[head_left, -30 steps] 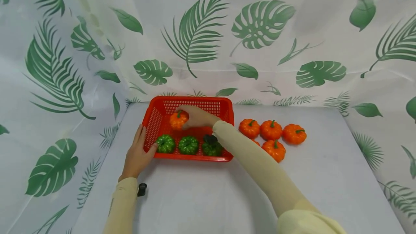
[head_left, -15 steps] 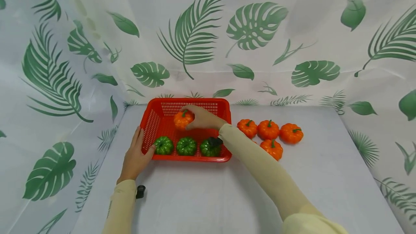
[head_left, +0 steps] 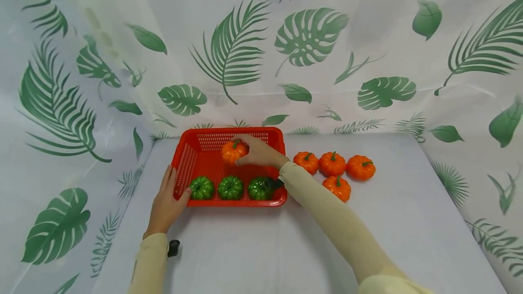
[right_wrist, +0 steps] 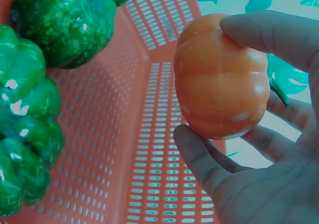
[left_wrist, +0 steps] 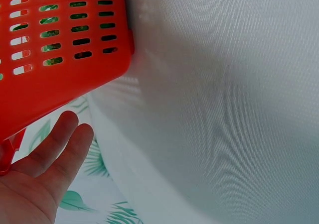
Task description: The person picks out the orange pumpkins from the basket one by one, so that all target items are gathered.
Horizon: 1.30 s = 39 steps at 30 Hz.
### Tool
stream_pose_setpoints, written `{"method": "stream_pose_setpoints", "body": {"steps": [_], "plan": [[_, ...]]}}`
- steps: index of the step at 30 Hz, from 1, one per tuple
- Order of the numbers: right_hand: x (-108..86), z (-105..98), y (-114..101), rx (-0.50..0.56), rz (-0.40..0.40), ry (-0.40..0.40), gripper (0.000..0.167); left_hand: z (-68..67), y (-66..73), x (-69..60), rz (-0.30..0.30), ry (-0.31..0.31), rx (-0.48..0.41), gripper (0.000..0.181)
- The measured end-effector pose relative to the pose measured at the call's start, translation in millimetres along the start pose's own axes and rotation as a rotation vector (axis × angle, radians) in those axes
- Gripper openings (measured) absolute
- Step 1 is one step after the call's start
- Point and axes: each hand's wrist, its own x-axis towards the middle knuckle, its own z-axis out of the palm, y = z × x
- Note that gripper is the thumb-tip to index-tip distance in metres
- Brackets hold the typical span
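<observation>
In the head view my right hand (head_left: 259, 151) holds a small orange pumpkin (head_left: 234, 153) over the inside of a red plastic basket (head_left: 229, 203). The right wrist view shows the orange pumpkin (right_wrist: 222, 79) pinched between thumb and fingers, its green stem toward the palm. Three green pumpkins, left (head_left: 202, 188), middle (head_left: 230, 188) and right (head_left: 259, 188), line the basket's near side. My left hand (head_left: 166, 205) rests at the basket's near left corner, thumb on the rim. Its fingers (left_wrist: 70, 157) extend straight along the outside in the left wrist view; the thumb is hidden there.
Right of the basket, several orange pumpkins (head_left: 332, 164) lie on the white table (head_left: 245, 248); my right forearm may hide part of that group. Leaf-patterned white sheeting (head_left: 318, 103) rises behind and beside the table.
The right hand, still holding the orange pumpkin, has moved rightward within the basket. My left hand keeps its place at the corner. The head view has shifted slightly.
</observation>
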Motion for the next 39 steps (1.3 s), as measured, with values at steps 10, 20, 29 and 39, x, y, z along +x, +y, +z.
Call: {"method": "stream_pose_setpoints", "body": {"steps": [10, 20, 29, 39], "plan": [[-8.6, -3, 2, 0.043, 0.013, 0.034, 0.071, -2.4, 1.6, -0.9, -0.010, -0.011, -0.001, 0.085], [-23.0, -6, 4, 0.041, -0.001, 0.089, 0.073, -2.4, 2.8, -2.6, 0.002, 0.004, 0.015, 0.084], [-40.2, -9, 8, 0.063, 0.019, 0.131, 0.072, -4.4, 5.4, -6.0, -0.001, 0.004, 0.017, 0.085], [-61.3, -16, 11, 0.063, 0.055, 0.165, 0.073, -4.2, 6.5, -6.9, 0.024, 0.016, 0.016, 0.084]]}}
